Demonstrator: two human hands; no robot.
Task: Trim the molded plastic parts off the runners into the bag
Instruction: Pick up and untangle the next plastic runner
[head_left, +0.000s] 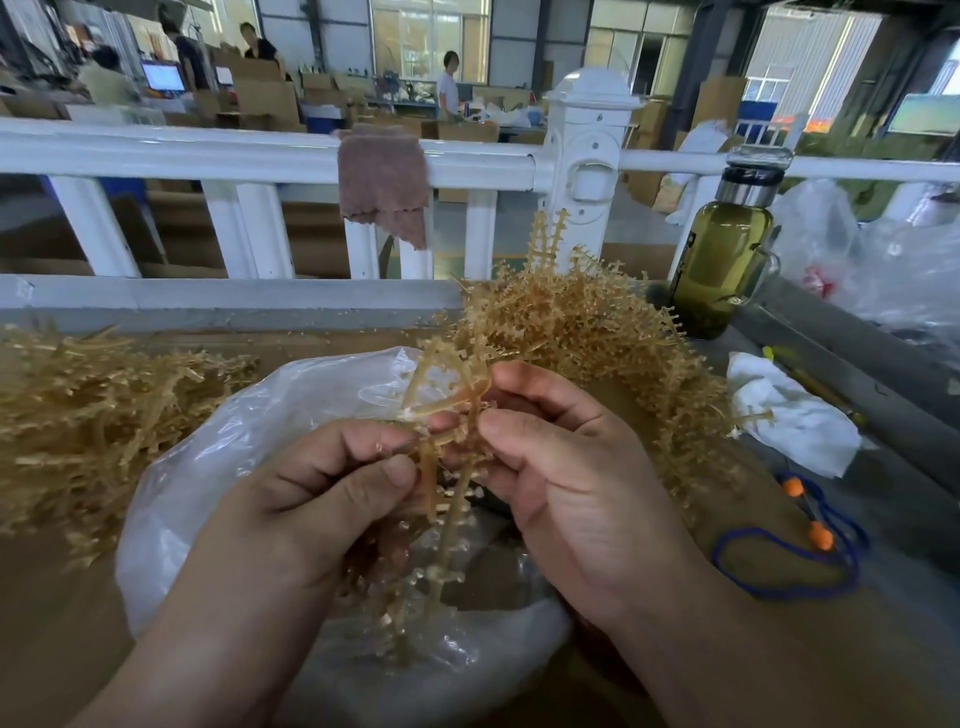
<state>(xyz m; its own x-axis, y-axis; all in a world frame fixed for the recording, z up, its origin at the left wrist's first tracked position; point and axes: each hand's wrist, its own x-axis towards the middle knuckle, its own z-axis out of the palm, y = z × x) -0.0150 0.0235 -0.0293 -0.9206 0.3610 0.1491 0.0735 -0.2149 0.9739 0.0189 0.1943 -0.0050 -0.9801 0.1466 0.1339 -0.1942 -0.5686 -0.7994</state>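
Left hand (311, 499) and right hand (576, 467) each pinch the runner (459, 512), its long axis pointing down into the bag (182, 478).

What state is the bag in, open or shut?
Open: the bag rim spreads wide, with the runner hanging over its mouth.

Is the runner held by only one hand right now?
No, the left hand and the right hand both pinch the tan runner above the plastic bag.
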